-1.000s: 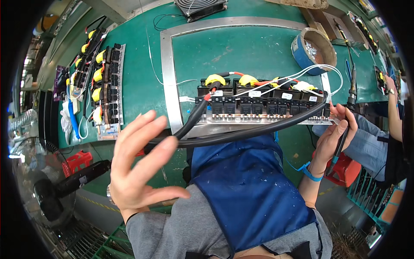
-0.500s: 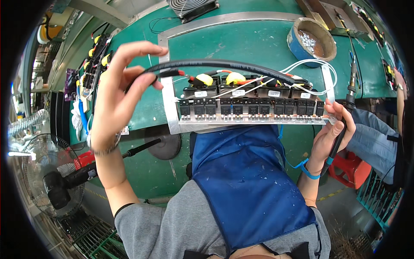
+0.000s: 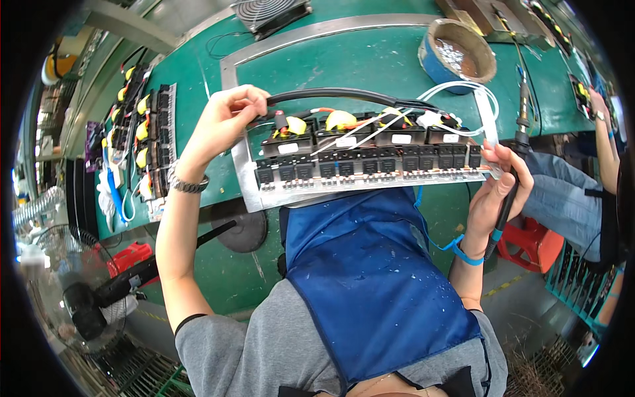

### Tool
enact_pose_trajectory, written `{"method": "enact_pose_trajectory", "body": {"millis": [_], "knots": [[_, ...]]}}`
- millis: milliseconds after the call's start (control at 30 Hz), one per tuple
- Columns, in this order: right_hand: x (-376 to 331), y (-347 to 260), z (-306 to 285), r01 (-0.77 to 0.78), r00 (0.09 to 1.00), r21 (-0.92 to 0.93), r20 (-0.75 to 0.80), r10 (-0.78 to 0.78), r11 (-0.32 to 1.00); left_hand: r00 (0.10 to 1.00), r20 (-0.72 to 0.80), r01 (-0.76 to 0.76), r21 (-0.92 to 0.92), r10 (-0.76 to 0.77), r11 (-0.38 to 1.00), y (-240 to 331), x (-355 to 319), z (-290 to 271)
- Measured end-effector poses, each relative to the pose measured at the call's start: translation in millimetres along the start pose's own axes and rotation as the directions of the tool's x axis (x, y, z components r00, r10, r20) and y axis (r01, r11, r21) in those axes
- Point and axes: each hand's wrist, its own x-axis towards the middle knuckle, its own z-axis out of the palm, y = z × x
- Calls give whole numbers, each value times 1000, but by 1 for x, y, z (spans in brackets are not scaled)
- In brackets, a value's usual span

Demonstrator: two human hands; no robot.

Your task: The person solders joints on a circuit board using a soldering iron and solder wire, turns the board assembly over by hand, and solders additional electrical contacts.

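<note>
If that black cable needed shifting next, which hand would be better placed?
Probably the left hand: its fingers hold the black cable. The right hand seems busier, gripping a soldering iron while its fingers touch the right end of the circuit board.

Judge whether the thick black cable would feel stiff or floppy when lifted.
The thick black cable would probably be springy, not limp: it bows in a smooth arch from the left hand. It's likely heavier and harder to bend than the white wires, being visibly thicker.
</note>
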Motion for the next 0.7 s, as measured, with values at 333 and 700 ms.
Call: {"method": "enact_pose_trajectory", "body": {"millis": [333, 700], "knots": [[5, -2, 3, 10, 999, -16, -34, -11, 1000, 931, 211, -359, 390, 297, 848, 88, 14, -1], [7, -6, -2, 12, 999, -230, -34, -20, 973, 658, 751, -302, 326, -52, 896, 107, 96, 65]]}}
